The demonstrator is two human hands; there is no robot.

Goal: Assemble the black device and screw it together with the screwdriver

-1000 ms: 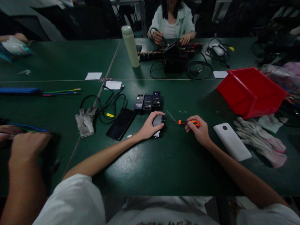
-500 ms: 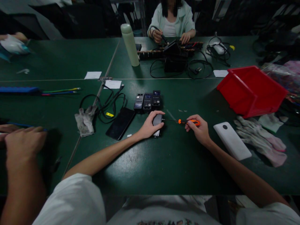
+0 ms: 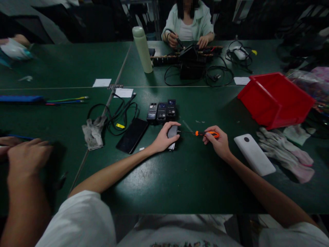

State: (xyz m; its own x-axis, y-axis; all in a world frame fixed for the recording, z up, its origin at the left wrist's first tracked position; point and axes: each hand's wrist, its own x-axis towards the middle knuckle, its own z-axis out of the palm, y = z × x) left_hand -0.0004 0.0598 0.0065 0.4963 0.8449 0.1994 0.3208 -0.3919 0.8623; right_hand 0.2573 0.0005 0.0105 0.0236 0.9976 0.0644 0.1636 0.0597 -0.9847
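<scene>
My left hand (image 3: 166,138) is wrapped round a small grey module (image 3: 172,131) on the green table (image 3: 195,185). In my right hand (image 3: 217,140) is an orange and black screwdriver (image 3: 212,134), its thin shaft pointing left at the module's right side. Whether the tip touches the module is too small to tell. Three black modules, at the left (image 3: 152,112), middle (image 3: 161,111) and right (image 3: 171,108), stand side by side just beyond my left hand. A black phone (image 3: 132,135) lies to the left of that hand.
A red bin (image 3: 272,99), gloves (image 3: 288,152) and a white power bank (image 3: 254,154) are at right. Cables (image 3: 123,111) and another glove (image 3: 94,133) lie at left. A green bottle (image 3: 143,49) stands ahead. One person sits opposite; another person's hands (image 3: 28,156) are at far left.
The other person's hands at the far left have shifted slightly. My own hands, the grey module and the screwdriver show no clear movement.
</scene>
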